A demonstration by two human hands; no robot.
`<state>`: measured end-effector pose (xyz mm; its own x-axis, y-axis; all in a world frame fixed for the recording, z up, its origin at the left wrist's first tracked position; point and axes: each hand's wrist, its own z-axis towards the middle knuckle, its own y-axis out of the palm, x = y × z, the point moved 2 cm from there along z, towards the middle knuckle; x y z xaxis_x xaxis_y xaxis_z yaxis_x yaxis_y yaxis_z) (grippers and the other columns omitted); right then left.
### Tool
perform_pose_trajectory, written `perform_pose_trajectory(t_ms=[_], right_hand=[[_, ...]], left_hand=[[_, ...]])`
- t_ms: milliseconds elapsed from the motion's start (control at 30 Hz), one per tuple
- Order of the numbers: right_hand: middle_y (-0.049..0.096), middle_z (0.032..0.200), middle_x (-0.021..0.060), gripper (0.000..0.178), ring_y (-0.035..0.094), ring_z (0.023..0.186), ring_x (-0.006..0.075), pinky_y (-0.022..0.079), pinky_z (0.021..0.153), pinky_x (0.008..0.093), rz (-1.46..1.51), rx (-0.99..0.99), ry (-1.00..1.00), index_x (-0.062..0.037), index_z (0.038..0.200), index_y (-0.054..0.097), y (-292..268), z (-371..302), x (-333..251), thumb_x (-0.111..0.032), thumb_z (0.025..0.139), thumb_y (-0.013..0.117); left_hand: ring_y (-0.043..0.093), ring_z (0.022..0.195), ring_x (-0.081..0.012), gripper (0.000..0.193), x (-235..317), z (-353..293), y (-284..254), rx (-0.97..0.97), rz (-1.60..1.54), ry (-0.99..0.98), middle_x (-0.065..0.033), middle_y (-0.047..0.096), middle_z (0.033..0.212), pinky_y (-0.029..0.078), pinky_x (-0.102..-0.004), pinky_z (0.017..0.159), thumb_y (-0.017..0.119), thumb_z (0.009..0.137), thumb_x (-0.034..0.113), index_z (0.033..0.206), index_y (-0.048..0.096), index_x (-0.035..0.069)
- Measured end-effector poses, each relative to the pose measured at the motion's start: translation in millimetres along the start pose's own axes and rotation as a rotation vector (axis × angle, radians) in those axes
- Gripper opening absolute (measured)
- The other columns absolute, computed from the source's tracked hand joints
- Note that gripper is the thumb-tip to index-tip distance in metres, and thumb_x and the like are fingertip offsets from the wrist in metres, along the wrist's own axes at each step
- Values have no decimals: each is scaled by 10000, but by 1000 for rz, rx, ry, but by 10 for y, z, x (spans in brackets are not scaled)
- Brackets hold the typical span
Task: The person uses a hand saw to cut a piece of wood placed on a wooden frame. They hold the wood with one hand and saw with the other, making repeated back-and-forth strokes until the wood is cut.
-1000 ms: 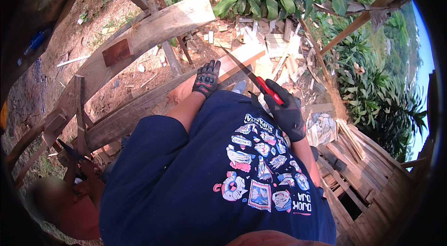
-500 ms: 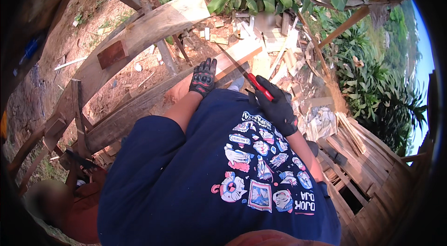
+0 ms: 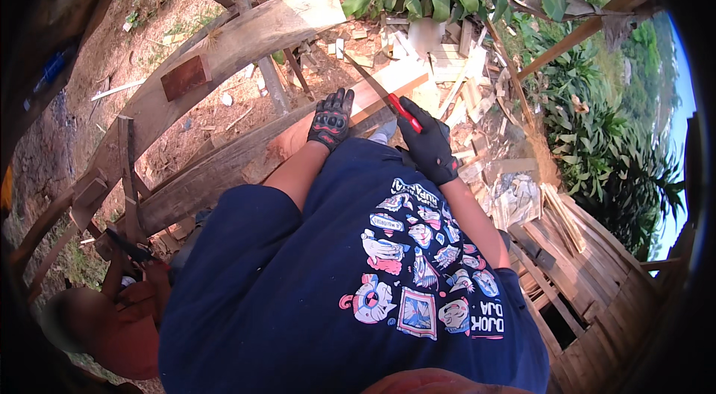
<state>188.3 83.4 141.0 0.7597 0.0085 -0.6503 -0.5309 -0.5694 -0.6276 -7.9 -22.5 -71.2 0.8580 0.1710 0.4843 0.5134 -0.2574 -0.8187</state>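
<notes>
My left hand point(image 3: 332, 120), in a black glove with red trim, lies flat on a long wooden plank point(image 3: 403, 79), fingers stretched forward. In my right hand point(image 3: 429, 144), also gloved in black, is the red handle of a handsaw point(image 3: 371, 81). Its thin blade points forward and left, across the plank just right of my left fingertips. I cannot tell whether the teeth sit in a cut. My right fingers are wrapped round the handle.
A curved timber point(image 3: 246, 32) with a reddish block point(image 3: 186, 78) on it runs along the left. Wood offcuts litter the ground ahead. At lower left a person point(image 3: 119, 327) in an orange-red shirt holds a dark tool. Wooden boards point(image 3: 597, 290) lie at right, beside leafy plants point(image 3: 597, 140).
My right hand has pushed the saw forward and a little left, so the blade reaches farther past the plank. My left hand stays on the wood.
</notes>
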Motion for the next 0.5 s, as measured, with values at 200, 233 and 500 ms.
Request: perform_pose_trajectory(t_ms=[200,233,500], right_hand=[[807,1169,244,508,806,1027,373,605,936,446,36,63,-13,-109,1494,700,-14,-121,90,-342,1042,709],[808,1158,240,509,808,1016,368,607,928,443,24,39,24,-111,1495,700,-54,-164,46,-341,1041,709],[783,1262,242,535,790,1106,343,595,966,418,15,-26,71,-112,1551,648,-231,-395,-38,-313,1058,690]], left_hand=[[478,1551,-440,790,29,26,-50,-51,-34,-18,-266,450,1709,371,-594,1275,621,962,177,1703,379,45],[473,1554,-442,806,29,19,-49,-58,-43,-17,-268,444,1712,367,-591,1279,631,955,177,1706,372,44],[430,1596,-400,970,7,18,-5,-78,11,-37,-222,402,1754,352,-555,1302,817,894,255,1725,344,90]])
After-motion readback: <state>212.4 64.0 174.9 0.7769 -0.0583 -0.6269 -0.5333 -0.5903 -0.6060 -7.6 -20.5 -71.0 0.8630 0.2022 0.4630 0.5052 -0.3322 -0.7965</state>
